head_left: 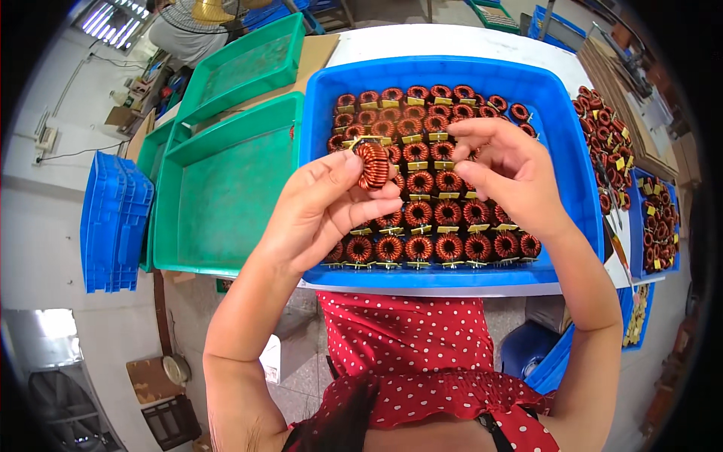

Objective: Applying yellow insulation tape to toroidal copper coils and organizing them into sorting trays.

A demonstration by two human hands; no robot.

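Between thumb and fingers, my left hand point(322, 197) grips a copper-wound toroid coil point(372, 166) with a small board at its top end. The coil is raised above a blue tray point(444, 280). My right hand point(512, 167) hovers over the tray's right half, fingers curled and apart, with nothing visible between thumb and fingertips. Below both hands, rows of similar toroid coils point(449, 246) stand in the tray, many with small yellowish boards against them. My hands and forearms hide part of the rows.
Left of the blue tray lies a shallow green tray point(226, 203), with another green tray point(245, 68) behind it. Stacked blue crates point(117, 222) stand at far left. More coils point(602, 135) are heaped at right, near a blue bin point(655, 226) and a thin tool point(619, 248).
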